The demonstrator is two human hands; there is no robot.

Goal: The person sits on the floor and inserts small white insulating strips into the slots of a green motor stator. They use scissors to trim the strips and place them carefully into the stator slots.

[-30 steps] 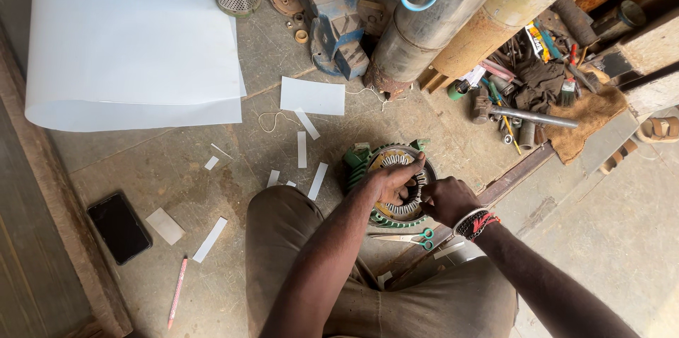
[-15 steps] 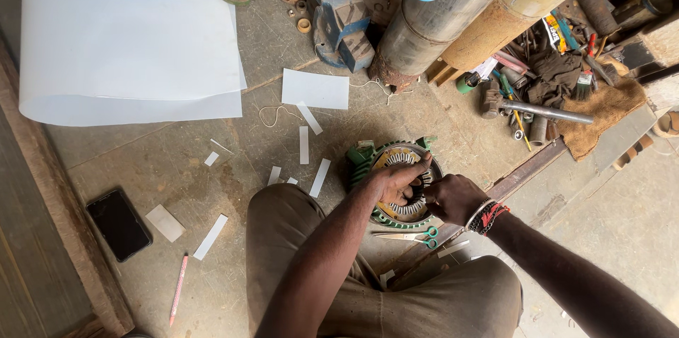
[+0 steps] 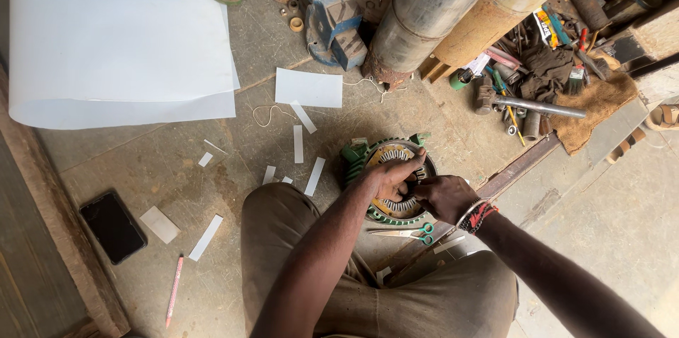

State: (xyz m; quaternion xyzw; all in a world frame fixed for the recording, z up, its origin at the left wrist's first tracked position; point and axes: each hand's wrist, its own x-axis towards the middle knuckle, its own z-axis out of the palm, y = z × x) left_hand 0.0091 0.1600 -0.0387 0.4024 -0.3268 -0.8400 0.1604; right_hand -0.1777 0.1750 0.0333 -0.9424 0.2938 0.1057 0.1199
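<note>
Both hands work inside the stator [image 3: 385, 158] on the floor before the person's knees. The left hand [image 3: 391, 177] pinches something unclear at the slots; the right hand [image 3: 444, 196] is curled on the rim. Sharp slot edges could nick fingers, or thin insulation could tear.

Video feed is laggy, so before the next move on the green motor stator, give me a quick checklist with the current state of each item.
1. Both hands on the work: ok. Left hand and right hand rest inside the green stator.
2. Stator seated on the floor between the knees: ok, it lies flat.
3. Scissors within reach: ok, beside the stator near the right wrist.
4. Cut white paper strips at hand: ok, several lie left of the stator.
5. What the fingers grip in the slots: cannot tell, hidden by the hands.
6. Large white sheet clear of the work: ok, it lies apart at upper left.
</note>
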